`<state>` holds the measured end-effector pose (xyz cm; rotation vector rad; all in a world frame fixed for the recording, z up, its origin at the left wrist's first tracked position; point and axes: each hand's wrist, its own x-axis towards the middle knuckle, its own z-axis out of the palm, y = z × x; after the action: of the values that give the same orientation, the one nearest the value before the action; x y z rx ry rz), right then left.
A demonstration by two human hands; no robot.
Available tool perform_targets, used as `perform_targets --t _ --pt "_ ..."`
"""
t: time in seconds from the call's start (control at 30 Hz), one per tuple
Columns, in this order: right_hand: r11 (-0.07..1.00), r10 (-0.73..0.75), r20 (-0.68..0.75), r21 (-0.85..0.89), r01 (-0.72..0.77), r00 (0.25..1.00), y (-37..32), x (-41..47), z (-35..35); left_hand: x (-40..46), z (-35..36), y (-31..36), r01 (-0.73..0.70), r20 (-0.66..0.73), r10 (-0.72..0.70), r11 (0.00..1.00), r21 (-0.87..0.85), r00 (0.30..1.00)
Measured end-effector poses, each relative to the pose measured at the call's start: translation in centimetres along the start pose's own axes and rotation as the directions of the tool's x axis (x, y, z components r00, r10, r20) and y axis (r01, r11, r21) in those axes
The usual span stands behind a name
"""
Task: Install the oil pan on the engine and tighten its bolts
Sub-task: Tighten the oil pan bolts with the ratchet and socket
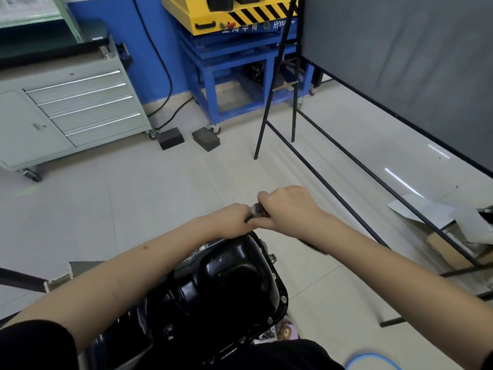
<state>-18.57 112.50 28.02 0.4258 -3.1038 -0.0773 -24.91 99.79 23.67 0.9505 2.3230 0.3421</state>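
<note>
1. One head-worn wide-angle view looked forward and steeply down, close above the grip of both hands on a ratchet (258, 210).
2. Beyond the grip lay the floor (160, 188); nearer than it, the oil pan (229, 284).

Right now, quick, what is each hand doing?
Left hand: curled at the ratchet head, steadying it.
Right hand: gripping the ratchet handle over the oil pan.

1. Bare floor (160, 188) lies open past the oil pan (229, 284).
2. Thin black rack bars (306, 161) cross on the right.
3. Two dark blocks (186, 140) and a grey drawer cabinet (66, 113) stand far left.
</note>
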Motion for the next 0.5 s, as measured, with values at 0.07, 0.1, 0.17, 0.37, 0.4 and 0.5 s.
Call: perform_targets --t 0.07,0.1,0.17,0.37,0.4,0.5 --pt "0.998 0.032 0.029 0.044 -0.033 0.999 -0.1 -0.2 0.4 -0.1 0.1 0.0 0.014 -0.007 -0.014 1.0 -0.004 1.0" --pt "0.998 0.021 0.027 0.066 -0.023 0.999 0.0 -0.2 0.4 -0.1 0.1 0.0 0.015 -0.019 -0.015 1.0 0.003 1.0" --pt "0.996 -0.051 -0.014 0.075 0.052 0.999 0.6 -0.2 0.2 -0.1 0.1 0.1 0.005 -0.04 -0.004 1.0 0.022 0.999" --pt "0.991 -0.133 -0.038 -0.011 0.133 0.99 1.1 0.3 -0.1 0.2 0.1 0.1 -0.03 -0.033 0.031 0.999 0.037 0.999" --pt "0.997 -0.076 -0.03 0.019 0.076 0.997 0.9 0.3 -0.2 0.1 0.1 0.0 -0.021 -0.028 0.022 0.999 0.031 0.999" --pt "0.997 0.06 0.023 0.047 -0.061 0.998 0.3 0.1 0.2 0.1 0.2 0.0 -0.005 -0.017 0.005 1.0 0.009 1.0"
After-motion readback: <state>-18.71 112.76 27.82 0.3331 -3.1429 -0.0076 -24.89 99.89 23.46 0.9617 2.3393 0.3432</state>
